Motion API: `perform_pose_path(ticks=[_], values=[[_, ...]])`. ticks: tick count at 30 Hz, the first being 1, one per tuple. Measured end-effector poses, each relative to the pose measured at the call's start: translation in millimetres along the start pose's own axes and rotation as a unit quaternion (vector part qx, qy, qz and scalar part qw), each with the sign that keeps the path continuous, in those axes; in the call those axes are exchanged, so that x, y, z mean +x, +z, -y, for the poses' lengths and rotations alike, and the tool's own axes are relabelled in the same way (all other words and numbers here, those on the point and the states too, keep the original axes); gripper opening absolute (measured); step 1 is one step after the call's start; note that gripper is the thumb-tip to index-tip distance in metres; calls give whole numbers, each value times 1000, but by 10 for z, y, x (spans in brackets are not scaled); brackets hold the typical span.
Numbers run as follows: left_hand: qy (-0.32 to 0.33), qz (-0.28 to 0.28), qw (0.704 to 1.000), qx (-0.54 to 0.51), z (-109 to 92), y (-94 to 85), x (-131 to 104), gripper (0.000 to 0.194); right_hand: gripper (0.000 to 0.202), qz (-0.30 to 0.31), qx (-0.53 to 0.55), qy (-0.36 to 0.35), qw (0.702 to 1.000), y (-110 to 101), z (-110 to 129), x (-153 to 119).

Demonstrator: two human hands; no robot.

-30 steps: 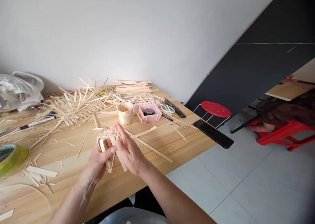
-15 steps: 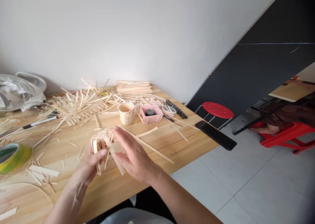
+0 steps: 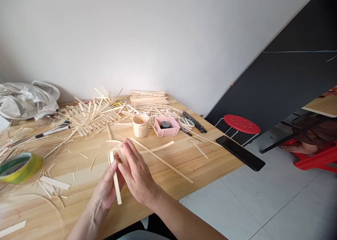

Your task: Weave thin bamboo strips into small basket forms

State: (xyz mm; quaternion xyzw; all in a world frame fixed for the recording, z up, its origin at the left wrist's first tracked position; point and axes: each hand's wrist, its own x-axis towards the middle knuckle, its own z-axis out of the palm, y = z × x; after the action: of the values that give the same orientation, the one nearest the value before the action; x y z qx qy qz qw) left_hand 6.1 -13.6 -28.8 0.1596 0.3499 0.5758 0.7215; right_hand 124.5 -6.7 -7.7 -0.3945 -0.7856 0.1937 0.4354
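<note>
Between my hands is a small woven piece of pale wood strips (image 3: 122,156), its top strips curved over and much of it hidden by my fingers. One flat strip (image 3: 118,190) hangs below it. My left hand (image 3: 106,187) is closed on the piece from the left, thumb against the strip. My right hand (image 3: 139,178) presses on it from the right, with long fingers together along its side and thumb near the left thumb. Beyond the hands stands a small finished woven basket (image 3: 140,127), upright.
Loose strips (image 3: 92,115) and a strip bundle (image 3: 149,98) cover the table's back. A pink crate (image 3: 167,131) holds a dark spool. Scissors (image 3: 186,123), a black phone (image 3: 240,153) and yellow-green tape (image 3: 23,168) lie around. A red stool (image 3: 241,124) stands right; another person's foot (image 3: 297,148) shows.
My right hand has come in from beside the piece and now presses on it. Several loose strip ends seen below it are now covered or gathered. The view has shifted slightly left.
</note>
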Motion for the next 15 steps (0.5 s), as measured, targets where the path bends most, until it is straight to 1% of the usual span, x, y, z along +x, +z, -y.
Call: perform_pose_path(ticks=[3, 5, 9, 11, 12, 15], values=[[-20, 9, 999, -39, 22, -16, 20, 42, 56, -10, -25, -4, 1000, 26, -29, -12], [-25, 13, 999, -46, 38, -6, 18, 40, 58, -10, -42, -4, 999, 41, -43, -30], [-26, -31, 999, -31, 57, 85, 18, 31, 57, 17, -60, 18, 998, 37, -61, -39], [-28, -35, 999, -18, 40, 120, 34, 27, 54, 27, -44, 24, 998, -20, -80, -8], [-28, -33, 999, -11, 21, 124, 44, 26, 52, 22, -32, 24, 999, -67, -99, 20], [-20, -6, 1000, -1, -68, 93, 65, 22, 43, -15, -6, 37, 999, -245, -218, 137]])
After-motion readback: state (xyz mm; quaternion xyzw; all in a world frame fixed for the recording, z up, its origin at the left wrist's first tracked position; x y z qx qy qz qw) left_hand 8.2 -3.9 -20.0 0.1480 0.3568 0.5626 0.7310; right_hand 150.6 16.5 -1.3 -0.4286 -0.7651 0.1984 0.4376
